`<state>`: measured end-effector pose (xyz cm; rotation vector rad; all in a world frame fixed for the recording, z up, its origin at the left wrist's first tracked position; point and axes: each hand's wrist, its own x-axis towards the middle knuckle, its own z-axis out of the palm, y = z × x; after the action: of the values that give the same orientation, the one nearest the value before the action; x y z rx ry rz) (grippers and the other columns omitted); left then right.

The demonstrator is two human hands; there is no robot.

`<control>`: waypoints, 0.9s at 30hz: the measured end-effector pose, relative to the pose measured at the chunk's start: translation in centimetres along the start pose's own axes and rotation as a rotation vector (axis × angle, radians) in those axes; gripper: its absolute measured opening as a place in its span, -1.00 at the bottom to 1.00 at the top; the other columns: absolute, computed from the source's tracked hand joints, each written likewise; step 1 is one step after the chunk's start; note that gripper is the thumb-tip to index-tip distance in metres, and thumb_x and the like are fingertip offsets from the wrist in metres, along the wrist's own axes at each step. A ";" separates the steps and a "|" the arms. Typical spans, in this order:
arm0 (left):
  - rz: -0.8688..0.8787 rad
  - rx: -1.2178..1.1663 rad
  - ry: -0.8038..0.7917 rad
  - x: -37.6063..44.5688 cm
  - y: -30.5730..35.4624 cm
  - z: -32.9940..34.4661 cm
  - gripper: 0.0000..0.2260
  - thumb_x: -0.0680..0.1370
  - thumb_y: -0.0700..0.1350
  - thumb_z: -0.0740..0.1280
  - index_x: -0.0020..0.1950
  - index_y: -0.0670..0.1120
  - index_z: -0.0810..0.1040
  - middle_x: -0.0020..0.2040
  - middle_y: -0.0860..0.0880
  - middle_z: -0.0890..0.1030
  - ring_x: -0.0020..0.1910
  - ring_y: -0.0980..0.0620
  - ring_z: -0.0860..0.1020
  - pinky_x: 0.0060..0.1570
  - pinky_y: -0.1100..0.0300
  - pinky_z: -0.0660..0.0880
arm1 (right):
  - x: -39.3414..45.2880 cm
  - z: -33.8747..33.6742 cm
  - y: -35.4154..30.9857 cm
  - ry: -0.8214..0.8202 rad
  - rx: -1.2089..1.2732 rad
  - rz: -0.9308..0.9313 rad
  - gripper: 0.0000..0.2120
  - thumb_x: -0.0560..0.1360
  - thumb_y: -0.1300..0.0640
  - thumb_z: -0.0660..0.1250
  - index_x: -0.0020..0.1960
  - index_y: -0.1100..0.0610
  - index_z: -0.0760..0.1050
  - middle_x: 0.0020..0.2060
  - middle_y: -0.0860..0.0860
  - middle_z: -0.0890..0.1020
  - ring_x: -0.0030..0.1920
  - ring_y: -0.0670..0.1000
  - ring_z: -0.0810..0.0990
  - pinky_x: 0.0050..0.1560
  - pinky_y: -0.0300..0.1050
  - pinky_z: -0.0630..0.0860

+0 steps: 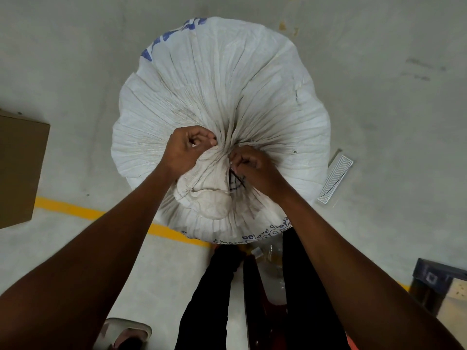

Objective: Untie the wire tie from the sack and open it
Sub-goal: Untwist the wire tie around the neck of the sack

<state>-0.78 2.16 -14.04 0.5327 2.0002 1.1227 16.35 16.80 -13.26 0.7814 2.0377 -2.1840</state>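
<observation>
Between the left hand (pixel 185 150) and right hand (pixel 254 168) bunches the sack (pixel 227 84) neck.

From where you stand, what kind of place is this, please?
Probably a warehouse or storage area. The bare concrete floor has a painted yellow line, a cardboard box stands at the left, and a large tied white sack stands on the floor.

The sack (pixel 222 97) is white with blue print; the floor (pixel 75 59) is grey with a yellow stripe (pixel 68 208).
</observation>
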 end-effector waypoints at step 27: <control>0.257 -0.182 0.151 1.6 11.1 5.6 -0.92 0.70 -0.28 0.30 0.05 -0.15 0.56 -0.24 0.10 0.72 -0.24 0.18 0.66 -0.13 0.26 0.55 | 0.4 -1.6 -4.3 0.404 0.058 0.023 -0.78 0.53 -0.09 0.38 -0.21 0.00 0.54 -0.34 -0.07 0.56 -0.39 -0.11 0.45 -0.31 -0.13 0.39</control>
<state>2.54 12.04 -7.00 0.6386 1.9687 1.5258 14.96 18.97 -9.49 1.3415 2.1173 -2.2262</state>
